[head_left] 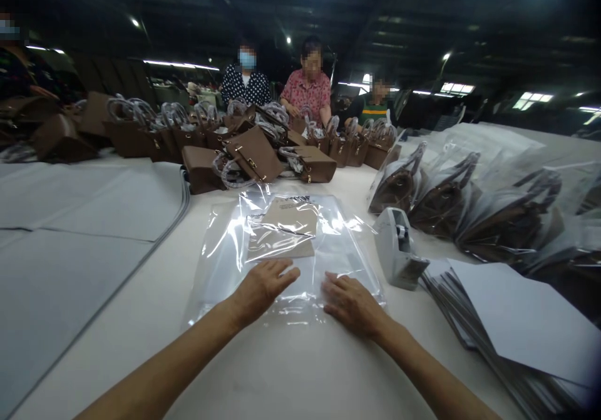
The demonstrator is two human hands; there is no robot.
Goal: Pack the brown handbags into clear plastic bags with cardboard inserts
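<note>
A stack of clear plastic bags point(328, 257) lies flat on the white table in front of me, with light glaring off it. Beige printed sheets or pouches point(291, 220) show at the middle of the stack, on or under the film. My left hand point(265, 287) rests over the near left part of the plastic, fingers apart and holding nothing. On the near right part lies my right hand point(351, 301), its fingers spread on the film with nothing held.
Brown handbags point(256, 157) crowd the far side, with several people behind them. A grey tape dispenser point(399, 251), bagged handbags point(441, 201) and white sheets point(526, 320) stand or lie at the right. Large grey sheets point(84, 220) cover the left.
</note>
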